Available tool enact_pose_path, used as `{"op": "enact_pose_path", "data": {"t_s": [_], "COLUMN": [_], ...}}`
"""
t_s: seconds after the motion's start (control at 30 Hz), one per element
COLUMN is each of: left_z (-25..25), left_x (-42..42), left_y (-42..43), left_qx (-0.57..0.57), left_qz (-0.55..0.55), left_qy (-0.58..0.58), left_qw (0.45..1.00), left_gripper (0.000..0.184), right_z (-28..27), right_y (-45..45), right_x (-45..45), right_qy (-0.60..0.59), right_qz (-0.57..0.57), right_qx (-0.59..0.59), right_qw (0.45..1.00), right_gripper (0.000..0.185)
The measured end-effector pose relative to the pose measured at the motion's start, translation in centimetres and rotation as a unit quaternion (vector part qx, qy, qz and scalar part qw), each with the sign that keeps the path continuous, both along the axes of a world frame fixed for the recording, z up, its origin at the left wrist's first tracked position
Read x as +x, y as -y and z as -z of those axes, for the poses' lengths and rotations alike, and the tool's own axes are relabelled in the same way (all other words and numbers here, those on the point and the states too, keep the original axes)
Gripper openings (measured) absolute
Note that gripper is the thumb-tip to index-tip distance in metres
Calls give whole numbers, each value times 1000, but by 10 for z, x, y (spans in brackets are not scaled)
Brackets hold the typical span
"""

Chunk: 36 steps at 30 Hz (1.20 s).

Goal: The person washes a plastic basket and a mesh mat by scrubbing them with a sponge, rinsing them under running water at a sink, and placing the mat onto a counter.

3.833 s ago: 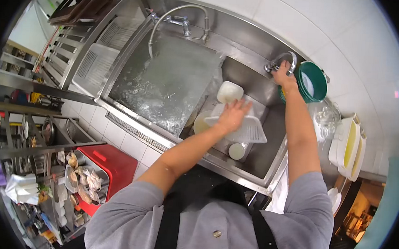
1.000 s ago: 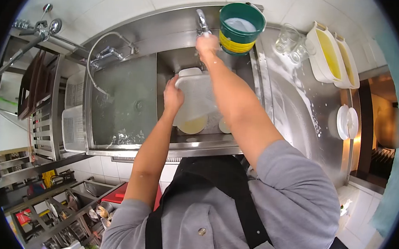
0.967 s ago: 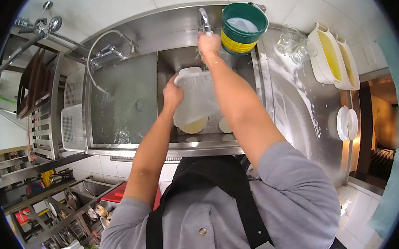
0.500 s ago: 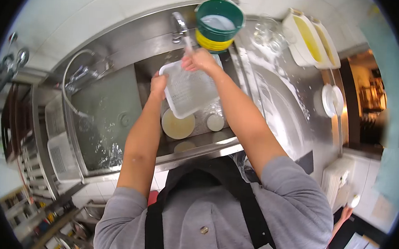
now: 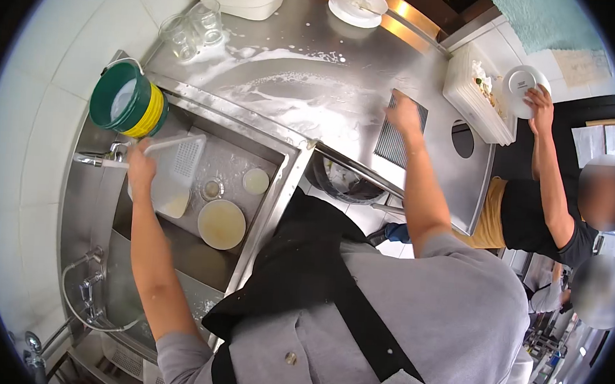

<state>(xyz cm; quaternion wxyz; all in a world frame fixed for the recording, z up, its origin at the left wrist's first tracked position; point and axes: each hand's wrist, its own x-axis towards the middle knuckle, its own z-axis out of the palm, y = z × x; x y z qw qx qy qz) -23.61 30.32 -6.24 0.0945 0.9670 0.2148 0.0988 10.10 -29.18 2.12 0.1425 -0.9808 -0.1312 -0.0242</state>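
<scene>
My left hand [image 5: 141, 169] is closed on the rim of a white plastic basket [image 5: 188, 158] with a perforated side, tilted over the sink basin beside the tap [image 5: 102, 159]. Out to the right, my right hand [image 5: 404, 115] is at a dark ribbed mat [image 5: 411, 138] on the steel counter, its fingers curled at the mat's edge. Below the basket, a round pale-yellow dish [image 5: 221, 224] and a small white bowl [image 5: 255, 181] lie on the basin floor near the drain [image 5: 212, 188].
A green bucket [image 5: 119, 99] stands at the sink's corner. Glasses [image 5: 190, 31], a white tub [image 5: 243, 3] and stacked plates [image 5: 355, 15] line the counter's far side. Another person's hand [image 5: 540, 108] holds a plate [image 5: 523, 91] over a scrap bin [image 5: 468, 96]. A black bin [image 5: 343, 183] sits below the counter.
My view has turned right. My right hand has left the basket and tap and reached the ribbed mat. My left hand still holds the basket. Another person's plate is now in clear view.
</scene>
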Motion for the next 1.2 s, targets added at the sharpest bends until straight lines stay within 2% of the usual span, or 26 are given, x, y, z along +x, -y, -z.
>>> {"op": "enact_pose_path", "data": {"t_s": [0.07,0.13,0.17,0.23,0.27,0.3,0.33,0.37,0.4,0.47,0.5,0.53,0.57,0.6,0.63,0.67,0.73,0.8,0.87,0.93,1.0,1.03,1.07,1.13,1.17,1.2], "left_z": [-3,-29,-40,-29,-23,-23,-36,-44,-46,-49,-49,-50,-49,-52,-57,-61,-56,-58,-74,-86,-96,-89,-82,-83,-87,-86], "left_x": [-11,-18,-22,-36,-43,-48,-47,-45,-47,-49,-52,-57,-64,-70,-71,-71,-80,-81,-75,-70,-60,-58,-56,-40,-29,-25], "left_y": [7,34,45,48,49,54,63,71,76,84,84,81,80,80,77,74,72,84,98,103,97,83,65,44,44,45], "left_qx": [-164,-177,-191,-131,-104,-75,-134,-192,-193,-169,-166,-107,-48,-47,-110,-172,-195,-105,-75,-55,-49,-56,-62,-119,-73,-100], "left_qz": [-209,-193,-175,-157,-143,-129,-161,-195,-194,-203,-210,-180,-149,-160,-198,-237,-260,-254,-239,-177,-186,-205,-225,-291,-286,-230], "left_qy": [3,-9,-19,10,21,33,23,12,9,44,46,52,55,52,39,29,45,45,40,37,-3,6,17,-51,-97,-33], "left_qw": [964,965,966,979,984,988,977,962,962,964,962,976,986,985,973,956,945,960,967,982,981,977,972,948,951,967], "left_gripper": [48,48,48,49,50,50,52,53,53,55,55,55,54,54,55,55,57,58,58,58,51,46,41,37,38,41], "right_z": [-4,-3,0,7,20,38,40,44,40,26,23,21,19,16,4,-1,-15,-28,-29,-27,-27,-28,-29,-16,-15,-15], "right_y": [45,71,76,87,95,105,109,110,105,87,79,70,60,50,33,19,-18,-51,-80,-106,-129,-135,-142,-138,-130,-120], "right_x": [13,11,8,2,1,0,-3,-10,-12,-6,2,12,21,25,27,29,31,25,21,17,12,11,13,22,26,30], "right_qy": [-108,-162,-163,-143,-148,-126,-100,-27,-29,-117,-116,-139,-164,-190,-255,-263,-372,-410,-446,-451,-460,-369,-257,-205,-203,-199], "right_qz": [26,13,11,-9,-6,-20,-33,-39,-37,77,69,64,59,53,27,16,-40,-67,-94,-122,-152,-154,-157,-181,-176,-170], "right_qx": [-174,-257,-255,-150,-149,-71,7,41,40,-18,-16,122,256,383,463,460,575,585,591,580,566,457,335,348,331,315], "right_qw": [978,953,953,978,978,989,994,998,998,990,991,981,951,903,849,848,728,697,665,667,667,795,893,897,905,912], "right_gripper": [96,107,107,94,94,85,76,53,53,38,38,33,29,27,24,24,21,22,20,21,21,22,24,28,30,32]}}
